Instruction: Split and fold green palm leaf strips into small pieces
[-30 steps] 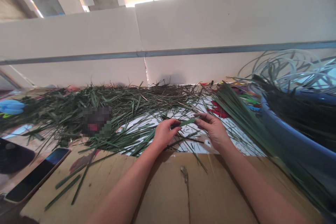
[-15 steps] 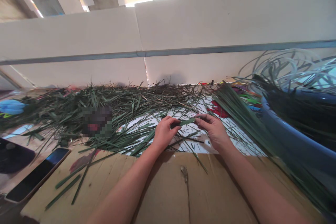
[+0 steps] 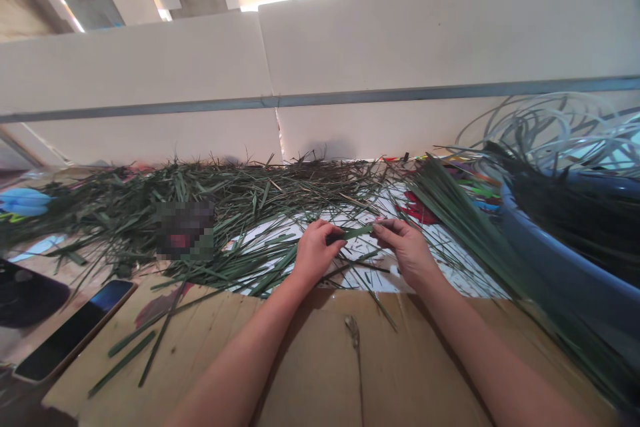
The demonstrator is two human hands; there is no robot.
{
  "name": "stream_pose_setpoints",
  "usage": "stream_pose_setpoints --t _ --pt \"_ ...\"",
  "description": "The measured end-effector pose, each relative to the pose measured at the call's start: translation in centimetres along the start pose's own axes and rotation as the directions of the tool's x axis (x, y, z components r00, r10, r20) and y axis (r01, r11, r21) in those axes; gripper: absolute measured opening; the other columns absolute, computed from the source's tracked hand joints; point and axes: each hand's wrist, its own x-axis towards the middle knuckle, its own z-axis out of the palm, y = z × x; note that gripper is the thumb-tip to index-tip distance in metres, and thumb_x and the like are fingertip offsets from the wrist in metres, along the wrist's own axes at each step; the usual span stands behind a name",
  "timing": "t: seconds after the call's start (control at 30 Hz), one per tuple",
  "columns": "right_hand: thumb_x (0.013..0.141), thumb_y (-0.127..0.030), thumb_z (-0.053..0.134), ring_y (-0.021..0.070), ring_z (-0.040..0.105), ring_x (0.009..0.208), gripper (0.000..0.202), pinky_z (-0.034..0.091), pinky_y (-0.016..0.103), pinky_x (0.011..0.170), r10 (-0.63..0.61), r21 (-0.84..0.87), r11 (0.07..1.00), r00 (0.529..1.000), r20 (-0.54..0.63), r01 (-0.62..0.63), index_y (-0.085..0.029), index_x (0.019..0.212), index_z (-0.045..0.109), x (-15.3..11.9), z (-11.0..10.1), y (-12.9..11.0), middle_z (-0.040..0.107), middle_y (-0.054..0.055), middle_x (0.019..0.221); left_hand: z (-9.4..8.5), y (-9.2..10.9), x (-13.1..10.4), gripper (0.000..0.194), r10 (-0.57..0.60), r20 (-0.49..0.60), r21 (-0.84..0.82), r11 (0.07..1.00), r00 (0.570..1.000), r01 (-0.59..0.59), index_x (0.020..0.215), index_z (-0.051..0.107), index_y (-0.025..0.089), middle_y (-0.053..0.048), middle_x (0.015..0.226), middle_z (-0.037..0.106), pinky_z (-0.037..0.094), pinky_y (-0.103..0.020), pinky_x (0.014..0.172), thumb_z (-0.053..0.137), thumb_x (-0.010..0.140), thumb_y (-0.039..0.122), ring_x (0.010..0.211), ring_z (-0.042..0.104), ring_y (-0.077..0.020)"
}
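Between my two hands a short green leaf strip [image 3: 359, 233] is stretched sideways. My left hand [image 3: 319, 248] pinches its left end between thumb and fingers. At the strip's right end, my right hand [image 3: 404, 247] pinches with thumb and forefinger. Below them lies a white sheet [image 3: 450, 255] strewn with thin green blades. Cut green strips [image 3: 260, 263] spread out left of my left hand. Beyond my right hand, a bundle of long green leaves [image 3: 450, 207] slants down to the right.
Cardboard [image 3: 210, 360] lies under my forearms, with a dried stem [image 3: 354, 337] on it. A phone [image 3: 75, 330] and dark object [image 3: 30, 297] are at left. Heaped grass [image 3: 200, 187] lines the white partition [image 3: 200, 67]. A blue tub [image 3: 555, 247] with dark leaves stands right, near clear tubing [image 3: 550, 113].
The view has shifted very slightly. Both hands keep their pinch on the strip, and slightly more of it shows between them.
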Motion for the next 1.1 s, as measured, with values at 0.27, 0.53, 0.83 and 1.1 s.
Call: stream_pose_setpoints --t 0.27,0.53,0.83,1.1 --pt "0.056 -0.05 0.09 0.0188 0.062 0.076 0.042 0.049 0.031 0.067 -0.005 0.03 1.0 1.0 0.002 0.005 -0.022 0.079 0.07 -0.2 0.2 -0.3 0.07 0.003 0.081 0.3 0.0 -0.2 0.009 -0.073 0.079 -0.027 0.997 0.994 0.076 0.088 0.068 0.021 -0.002 0.09 0.071 0.046 -0.032 0.08 0.069 0.079 0.018 0.088 0.063 -0.0195" --pt "0.054 -0.047 0.092 0.018 0.061 0.075 0.04 0.051 0.034 0.074 -0.067 0.042 0.997 0.995 0.068 0.064 -0.024 0.076 0.067 -0.8 0.9 -1.1 0.069 0.0 0.079 1.0 -0.4 -0.2 0.01 -0.122 0.156 -0.355 0.919 0.98 0.171 0.088 0.064 0.018 0.0 0.084 0.069 0.048 -0.026 0.074 0.068 0.079 0.021 0.078 0.062 -0.0144" --pt "0.059 -0.045 0.089 0.0165 0.057 0.071 0.035 0.047 0.031 0.068 -0.102 -0.019 0.994 0.986 0.13 0.106 -0.023 0.076 0.069 -1.0 1.0 -1.3 0.067 0.0 0.077 1.0 -0.5 0.3 0.014 -0.195 0.222 -0.584 0.758 0.955 0.291 0.084 0.063 0.015 0.0 0.078 0.066 0.046 -0.024 0.071 0.071 0.072 0.014 0.073 0.06 -0.0118" --pt "0.058 -0.047 0.088 0.0155 0.054 0.063 0.036 0.047 0.029 0.061 -0.12 -0.04 0.992 0.992 0.048 0.122 -0.022 0.072 0.066 -0.9 1.0 -0.9 0.062 -0.001 0.067 0.5 -0.3 0.3 0.016 -0.256 0.313 -0.61 0.684 0.915 0.4 0.084 0.066 0.015 0.0 0.076 0.067 0.047 -0.025 0.07 0.072 0.072 0.023 0.069 0.059 -0.0115"
